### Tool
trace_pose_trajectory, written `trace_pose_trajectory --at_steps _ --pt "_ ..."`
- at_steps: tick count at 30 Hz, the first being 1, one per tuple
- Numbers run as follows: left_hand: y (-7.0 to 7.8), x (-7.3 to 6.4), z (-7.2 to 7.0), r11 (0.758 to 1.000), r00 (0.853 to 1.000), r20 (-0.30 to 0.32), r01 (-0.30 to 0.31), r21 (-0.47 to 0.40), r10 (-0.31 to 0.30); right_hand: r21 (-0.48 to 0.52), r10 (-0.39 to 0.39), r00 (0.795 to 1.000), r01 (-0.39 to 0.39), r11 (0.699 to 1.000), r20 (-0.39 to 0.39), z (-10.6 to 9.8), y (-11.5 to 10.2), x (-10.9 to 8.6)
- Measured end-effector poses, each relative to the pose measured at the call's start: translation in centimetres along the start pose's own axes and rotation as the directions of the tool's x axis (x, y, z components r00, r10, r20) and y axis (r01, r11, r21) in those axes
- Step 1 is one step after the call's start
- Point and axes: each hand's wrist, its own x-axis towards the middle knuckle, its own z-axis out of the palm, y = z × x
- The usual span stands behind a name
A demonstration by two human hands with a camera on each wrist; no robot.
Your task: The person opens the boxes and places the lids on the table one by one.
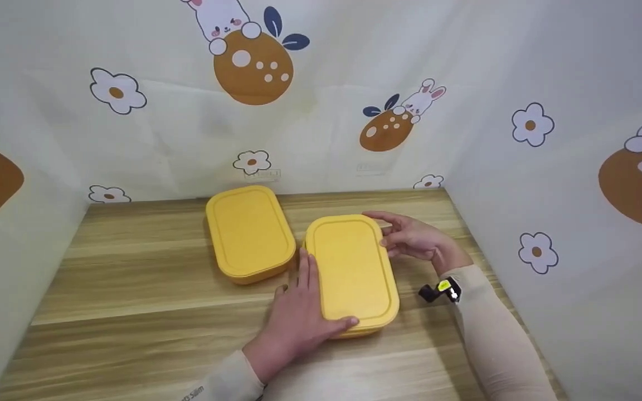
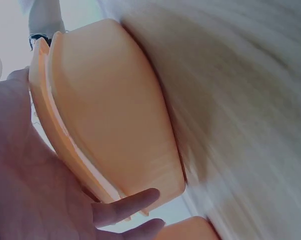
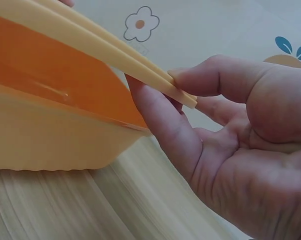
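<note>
A yellow rectangular lid (image 1: 353,267) sits over a food container (image 2: 110,110) on the table, right of the middle. In the right wrist view a wide gap shows between the tilted lid (image 3: 120,55) and the container's wall (image 3: 50,137), while the left wrist view shows a narrower one. My right hand (image 1: 420,240) pinches the lid's raised right edge between thumb and fingers. Along the left side lies my left hand (image 1: 297,314), its fingers straight and its thumb over the near edge of the lid. What the container holds is hidden.
A second yellow lidded container (image 1: 251,229) stands just left of the first, close to my left fingertips. The wood-grain table (image 1: 131,278) is bounded by a printed cloth (image 1: 321,128) at the back and both sides.
</note>
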Motion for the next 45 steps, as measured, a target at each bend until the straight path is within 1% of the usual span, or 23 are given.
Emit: trace_pose_trajectory --at_steps 4,9,11,14,19,21,24,31,36,41,45 --pt "0.1 0.0 -0.3 1.000 1.000 0.008 0.000 -0.023 0.001 0.002 -0.021 1.000 0.021 1.000 -0.015 -0.9 -0.4 -0.7" --pt "0.1 -0.1 0.0 0.998 0.999 0.037 -0.009 -0.061 0.011 0.010 -0.045 0.998 0.046 0.999 -0.046 -2.2 -0.7 -1.6" --pt "0.0 -0.1 0.2 0.998 0.999 0.042 -0.008 -0.060 0.011 0.016 -0.055 0.997 0.055 0.998 -0.048 -2.6 -0.8 -2.0" --pt "0.0 -0.2 0.4 0.999 0.999 0.037 -0.012 -0.039 0.013 0.016 -0.065 0.997 0.066 0.998 -0.051 -2.9 -0.9 -2.5" --pt "0.0 -0.2 0.6 0.999 0.999 0.017 -0.034 0.030 0.033 0.019 -0.077 0.994 0.079 0.997 -0.078 -3.3 -1.1 -3.2" --pt "-0.1 -0.2 0.8 0.998 0.999 0.019 -0.039 0.058 0.038 0.024 -0.082 0.993 0.084 0.996 -0.090 -3.4 -1.2 -3.4" --pt "-0.1 -0.2 1.0 0.996 0.999 0.030 -0.040 0.076 0.038 0.029 -0.087 0.992 0.090 0.996 -0.095 -3.5 -1.2 -3.6" --pt "-0.2 -0.1 1.2 0.996 0.998 0.041 -0.043 0.078 0.040 0.053 -0.098 0.991 0.103 0.993 -0.088 -3.9 -1.2 -4.2" --pt "-0.2 -0.2 1.3 0.996 0.998 0.043 -0.041 0.078 0.037 0.044 -0.092 0.992 0.096 0.994 -0.083 -4.1 -1.2 -4.3" --pt "-0.2 -0.2 1.1 0.996 0.998 0.044 -0.040 0.085 0.036 0.053 -0.075 0.990 0.082 0.995 -0.116 -4.2 -1.1 -4.3" --pt "-0.2 -0.2 1.2 0.997 0.998 0.044 -0.036 0.065 0.033 0.066 -0.054 0.985 0.066 0.996 -0.163 -4.2 -1.0 -4.6"
